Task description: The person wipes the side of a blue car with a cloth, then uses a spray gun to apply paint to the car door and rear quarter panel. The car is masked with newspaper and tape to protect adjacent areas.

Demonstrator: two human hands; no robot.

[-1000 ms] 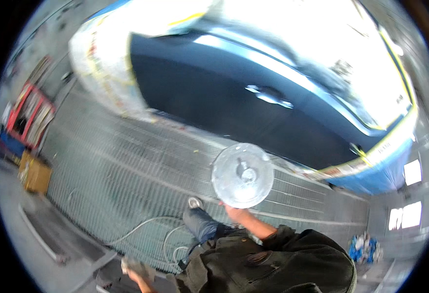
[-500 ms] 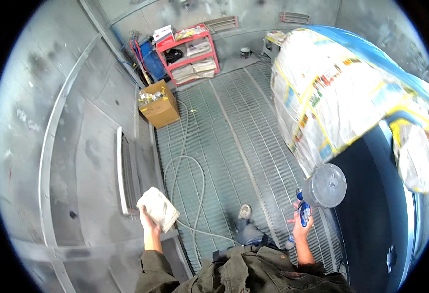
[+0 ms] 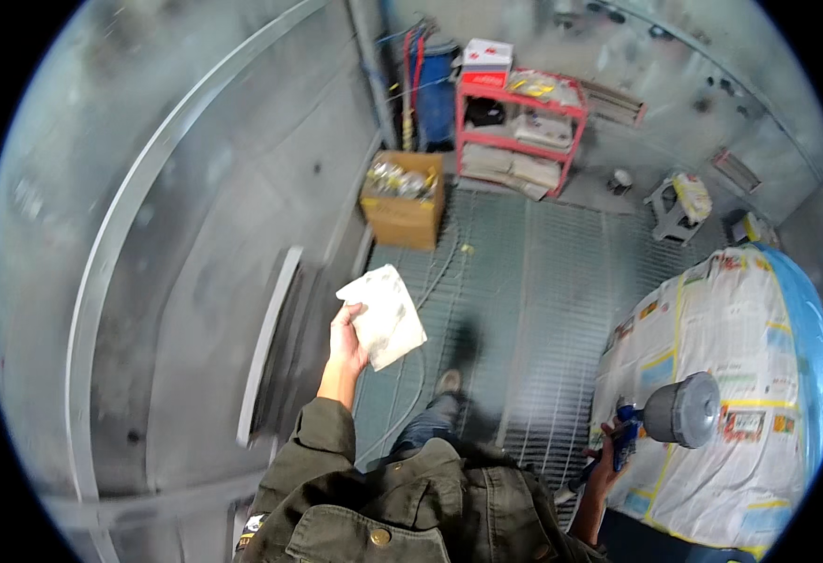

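Observation:
My left hand (image 3: 347, 340) is closed on a folded white cloth (image 3: 388, 317), held up in front of me over the grated floor. Its thumb lies across the cloth's near edge. Low on the right, my right hand (image 3: 606, 462) grips a blue spray gun (image 3: 625, 433) by its handle. A grey translucent paint cup (image 3: 681, 411) sits on the gun and tilts to the right. Close behind the cup stands a car covered with printed masking paper (image 3: 739, 328) and yellow tape. My right fingers are partly in shadow.
A cardboard box (image 3: 404, 220) of crumpled waste stands by the left wall, near a blue drum (image 3: 437, 94). Beyond are a red shelf cart (image 3: 521, 141), a can (image 3: 620, 180) and a grey step stool (image 3: 679, 211). A pale hose (image 3: 439, 277) trails over the floor grating (image 3: 552, 310).
My view has swung left, and I have stepped forward. The box and cart appear further right. The cloth is raised higher in view; both hands keep their holds.

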